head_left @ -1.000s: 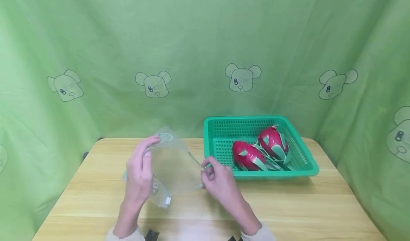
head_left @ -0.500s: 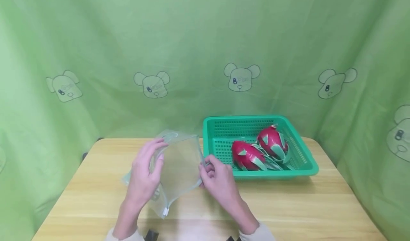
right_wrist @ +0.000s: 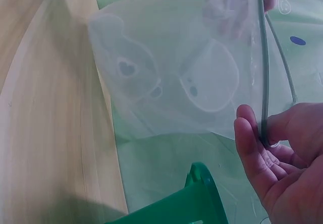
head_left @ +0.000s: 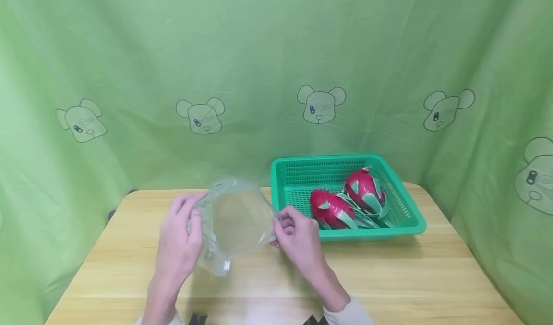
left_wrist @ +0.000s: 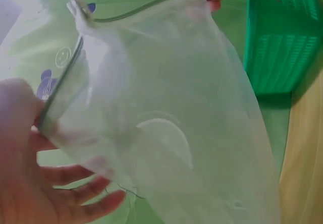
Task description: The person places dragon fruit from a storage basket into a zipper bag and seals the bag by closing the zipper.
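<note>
A clear slider zip bag (head_left: pixel 239 219) hangs above the table between both hands, its mouth spread apart. Its white slider (head_left: pixel 226 266) dangles at the lower corner. The left hand (head_left: pixel 179 241) grips the left side of the mouth; in the left wrist view the rim lies between thumb and index finger, with the other fingers (left_wrist: pixel 83 188) spread against the bag's outside. At the opposite side, the right hand (head_left: pixel 299 241) pinches the rim, thumb and fingertips meeting on the zip strip (right_wrist: pixel 265 77). A pale printed pattern (right_wrist: pixel 209 77) shows on the bag.
A green plastic basket (head_left: pixel 389 231) stands right of the bag, close behind the right hand. Inside lie two red dragon fruits, one nearer (head_left: pixel 330 210) and one farther back (head_left: pixel 364 190). A wooden table (head_left: pixel 389 282) carries it; a green curtain (head_left: pixel 259 51) surrounds the back and sides.
The left hand has gone slightly right, then back left, and the bag's mouth has changed shape with it. The slider dipped and rose again. The right hand keeps its pinch nearly in place.
</note>
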Tool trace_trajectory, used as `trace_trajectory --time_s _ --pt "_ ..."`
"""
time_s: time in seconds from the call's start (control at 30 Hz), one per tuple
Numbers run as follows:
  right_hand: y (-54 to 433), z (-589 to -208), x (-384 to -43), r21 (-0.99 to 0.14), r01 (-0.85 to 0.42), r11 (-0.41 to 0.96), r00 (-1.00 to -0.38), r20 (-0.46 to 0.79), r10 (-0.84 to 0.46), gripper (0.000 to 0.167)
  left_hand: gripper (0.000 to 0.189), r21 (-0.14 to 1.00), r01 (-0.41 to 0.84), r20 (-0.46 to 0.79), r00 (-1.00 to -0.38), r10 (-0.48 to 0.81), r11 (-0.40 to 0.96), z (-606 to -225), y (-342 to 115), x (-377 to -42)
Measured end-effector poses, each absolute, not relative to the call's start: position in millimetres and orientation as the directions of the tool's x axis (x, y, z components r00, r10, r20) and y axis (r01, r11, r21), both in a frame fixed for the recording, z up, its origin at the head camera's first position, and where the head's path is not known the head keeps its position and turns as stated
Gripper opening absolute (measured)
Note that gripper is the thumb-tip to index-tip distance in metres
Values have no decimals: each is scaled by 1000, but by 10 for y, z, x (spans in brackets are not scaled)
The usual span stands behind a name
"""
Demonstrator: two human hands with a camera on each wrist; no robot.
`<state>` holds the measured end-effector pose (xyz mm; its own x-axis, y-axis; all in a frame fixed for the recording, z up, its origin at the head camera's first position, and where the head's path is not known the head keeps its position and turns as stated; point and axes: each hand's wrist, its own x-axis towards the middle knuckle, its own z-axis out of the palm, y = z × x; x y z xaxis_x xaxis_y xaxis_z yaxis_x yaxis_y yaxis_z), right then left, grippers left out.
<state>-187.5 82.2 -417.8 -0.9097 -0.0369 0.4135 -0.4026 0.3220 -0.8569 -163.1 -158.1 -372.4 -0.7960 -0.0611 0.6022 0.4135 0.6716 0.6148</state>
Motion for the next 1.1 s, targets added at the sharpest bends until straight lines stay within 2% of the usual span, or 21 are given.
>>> trace_trajectory --time_s 0.1,0.2,0.43,0.63,0.77,0.93,1.1 --pt "822 -4170 -1877 -868 -383 317 -919 393 -35 8 36 610 444 674 -726 -135 657 -3726 -1629 -1652" --pt "824 -4166 -1876 -871 -374 319 -923 383 -38 4 34 599 462 710 -683 -168 654 -3726 -1661 -1667" --pt "822 -4186 -1877 -857 -385 342 -917 398 -34 4 30 618 440 710 -669 -221 652 -3720 -1702 -1682" --pt "718 -4242 -1863 -848 -446 285 -893 442 -84 5 28 600 479 741 -635 -219 641 -3754 -1683 -1721" --pt "644 -4262 -1833 -846 -458 272 -889 444 -115 5 26 592 463 752 -612 -246 660 -3761 -1676 -1736" --pt "630 -4240 -1851 -860 -437 264 -899 428 -95 6 23 615 403 718 -641 -271 677 -3704 -1706 -1700" --pt "669 -4178 -1941 -850 -450 275 -892 444 -87 8 17 604 365 682 -697 -223 708 -3635 -1768 -1651"
